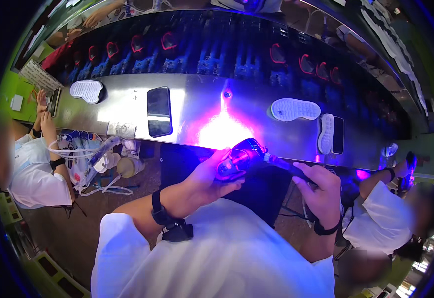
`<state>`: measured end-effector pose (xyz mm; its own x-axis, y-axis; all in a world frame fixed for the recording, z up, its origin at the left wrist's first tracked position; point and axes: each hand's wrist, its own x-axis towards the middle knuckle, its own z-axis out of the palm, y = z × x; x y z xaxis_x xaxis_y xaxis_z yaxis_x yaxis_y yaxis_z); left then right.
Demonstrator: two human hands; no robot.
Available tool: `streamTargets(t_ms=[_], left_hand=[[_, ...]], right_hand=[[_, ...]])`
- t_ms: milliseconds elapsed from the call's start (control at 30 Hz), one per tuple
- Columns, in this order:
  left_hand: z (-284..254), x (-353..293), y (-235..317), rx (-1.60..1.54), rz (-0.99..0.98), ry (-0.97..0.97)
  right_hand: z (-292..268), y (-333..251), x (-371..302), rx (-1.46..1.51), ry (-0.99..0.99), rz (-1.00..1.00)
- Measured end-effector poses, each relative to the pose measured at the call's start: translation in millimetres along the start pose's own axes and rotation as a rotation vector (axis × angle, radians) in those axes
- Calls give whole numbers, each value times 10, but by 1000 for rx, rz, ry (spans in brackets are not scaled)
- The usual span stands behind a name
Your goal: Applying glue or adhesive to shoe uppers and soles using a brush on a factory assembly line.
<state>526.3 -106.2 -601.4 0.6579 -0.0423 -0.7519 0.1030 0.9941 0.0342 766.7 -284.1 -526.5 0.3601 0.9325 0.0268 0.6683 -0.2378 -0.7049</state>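
Observation:
My left hand [202, 179] is wrapped around a dark, glossy shoe upper [241, 158], held just off the near edge of the metal bench and lit violet. The fingers hide part of it. In my right hand [321, 188] is a brush [282, 163] with a dark handle, its pale tip pointing left at the shoe upper. The tip is at the upper's right side; whether it touches, I cannot tell. Past my left hand, a bright white and pink light glares on the bench top [182, 94].
White shoe soles [295, 109] lie right and far left. Two dark phones [159, 111] rest on the bench. Behind it runs a dark rack [217, 49] with red-rimmed pieces. Containers with tubes [127, 166] hang at left. Co-workers [38, 169] sit on both sides.

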Motion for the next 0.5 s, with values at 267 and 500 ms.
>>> streamTargets(t_ms=[267, 500], left_hand=[[196, 41, -170, 92, 37, 10], [287, 50, -221, 154, 65, 111]], right_hand=[[-76, 22, -123, -28, 101, 54], [-143, -1, -119, -92, 36, 115]])
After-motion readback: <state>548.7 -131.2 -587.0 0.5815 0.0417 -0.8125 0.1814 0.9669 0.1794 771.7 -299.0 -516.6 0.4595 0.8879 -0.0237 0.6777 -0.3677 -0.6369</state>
